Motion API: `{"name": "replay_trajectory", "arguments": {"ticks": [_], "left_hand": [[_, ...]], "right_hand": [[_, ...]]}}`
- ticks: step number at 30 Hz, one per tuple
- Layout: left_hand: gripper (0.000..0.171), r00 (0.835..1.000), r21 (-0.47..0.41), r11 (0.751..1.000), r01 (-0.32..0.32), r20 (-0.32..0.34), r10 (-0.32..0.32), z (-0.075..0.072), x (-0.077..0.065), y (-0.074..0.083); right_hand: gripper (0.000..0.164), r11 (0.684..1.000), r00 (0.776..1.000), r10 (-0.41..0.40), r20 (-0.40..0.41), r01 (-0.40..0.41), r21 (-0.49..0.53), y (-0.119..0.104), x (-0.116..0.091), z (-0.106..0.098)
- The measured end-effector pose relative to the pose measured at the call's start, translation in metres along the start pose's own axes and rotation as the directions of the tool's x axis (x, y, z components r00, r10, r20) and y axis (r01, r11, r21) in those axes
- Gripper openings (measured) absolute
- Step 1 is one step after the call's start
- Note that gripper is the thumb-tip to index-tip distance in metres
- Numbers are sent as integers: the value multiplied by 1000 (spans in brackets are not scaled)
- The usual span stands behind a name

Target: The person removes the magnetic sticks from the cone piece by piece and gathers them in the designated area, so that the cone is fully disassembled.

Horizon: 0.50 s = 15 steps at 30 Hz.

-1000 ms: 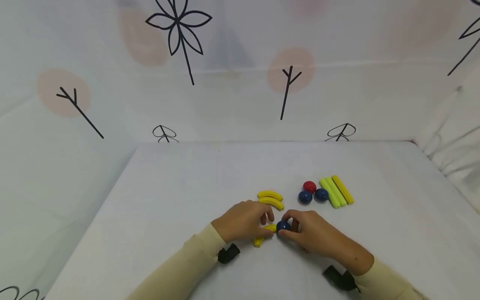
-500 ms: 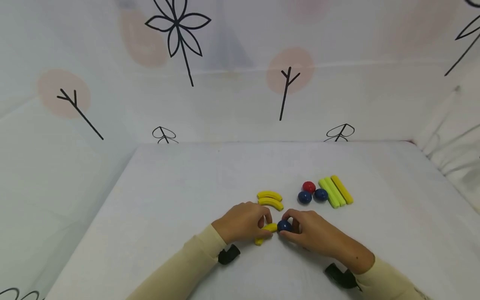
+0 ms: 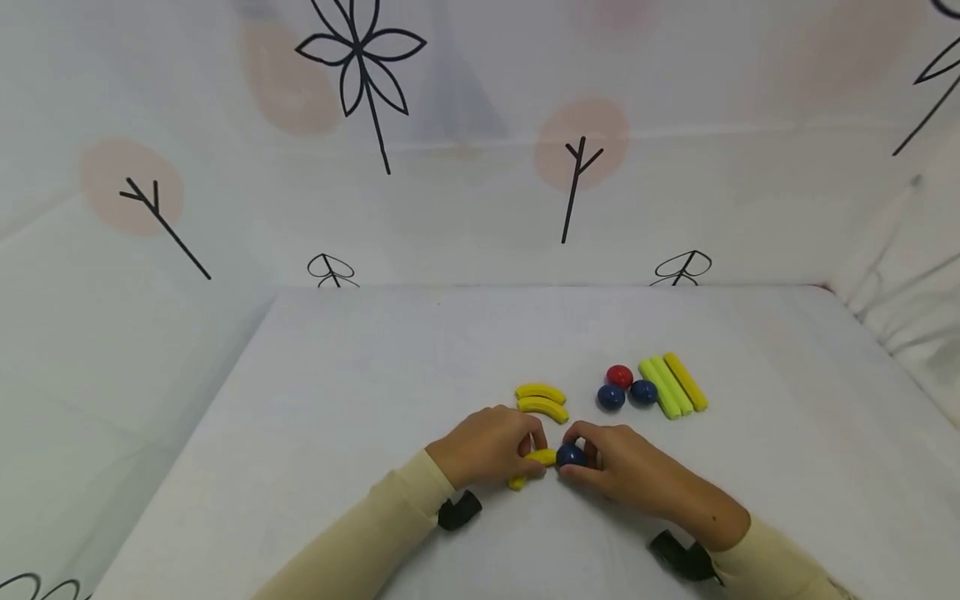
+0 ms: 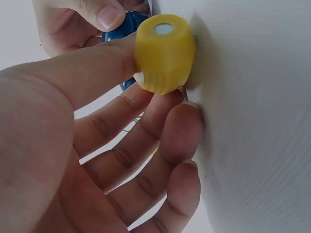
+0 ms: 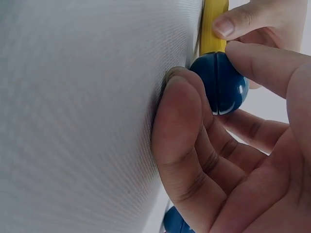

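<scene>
My left hand (image 3: 487,442) pinches a yellow curved stick (image 3: 542,457) between thumb and fingers, low over the white table. A small round silvery disc shows in the near end of this curved stick (image 4: 165,56) in the left wrist view. Facing it, my right hand (image 3: 633,468) holds a glossy dark blue ball (image 3: 570,454) between thumb and fingers. The right wrist view shows a seam round the blue ball (image 5: 218,82), with the far end of the yellow stick (image 5: 212,29) right against it. Fingers hide part of both pieces.
Beyond the hands lie two more yellow curved sticks (image 3: 542,407). To the right, a red ball (image 3: 619,377) and two blue balls (image 3: 611,397) cluster beside two lime straight sticks (image 3: 666,387) and a yellow straight stick (image 3: 686,382). A patterned white cloth (image 3: 465,208) rises behind the table.
The blue ball and the right fingertips have shifted very slightly to the right. Both hands keep their grips, and the other pieces lie where they were.
</scene>
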<state>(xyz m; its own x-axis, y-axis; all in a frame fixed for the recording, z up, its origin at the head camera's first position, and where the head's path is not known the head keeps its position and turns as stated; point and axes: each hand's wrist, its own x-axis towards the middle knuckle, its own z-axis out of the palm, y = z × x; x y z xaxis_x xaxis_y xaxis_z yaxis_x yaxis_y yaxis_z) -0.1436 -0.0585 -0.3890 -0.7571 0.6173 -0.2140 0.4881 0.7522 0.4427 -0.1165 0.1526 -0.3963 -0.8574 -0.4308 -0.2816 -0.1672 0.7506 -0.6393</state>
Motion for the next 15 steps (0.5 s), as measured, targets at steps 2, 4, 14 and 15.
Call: {"name": "replay_trajectory", "arguments": {"ticks": [2,4,14,15], "left_hand": [[18,1000,-6,1000,-7,-4,7,0,1,0],[17,1000,-12,1000,-9,-4,9,0,1,0],[10,1000,-32,999,-5,22,6,2,-1,0],[10,1000,-30,1000,-7,20,7,2,-1,0]], "right_hand": [[37,1000,1000,-12,0,12,0,1,0,0],[36,1000,1000,-30,-5,30,4,2,0,-1],[37,999,1000,10,24,-12,53,5,-2,-3],[37,999,1000,13,16,-14,34,6,-3,-4]]}}
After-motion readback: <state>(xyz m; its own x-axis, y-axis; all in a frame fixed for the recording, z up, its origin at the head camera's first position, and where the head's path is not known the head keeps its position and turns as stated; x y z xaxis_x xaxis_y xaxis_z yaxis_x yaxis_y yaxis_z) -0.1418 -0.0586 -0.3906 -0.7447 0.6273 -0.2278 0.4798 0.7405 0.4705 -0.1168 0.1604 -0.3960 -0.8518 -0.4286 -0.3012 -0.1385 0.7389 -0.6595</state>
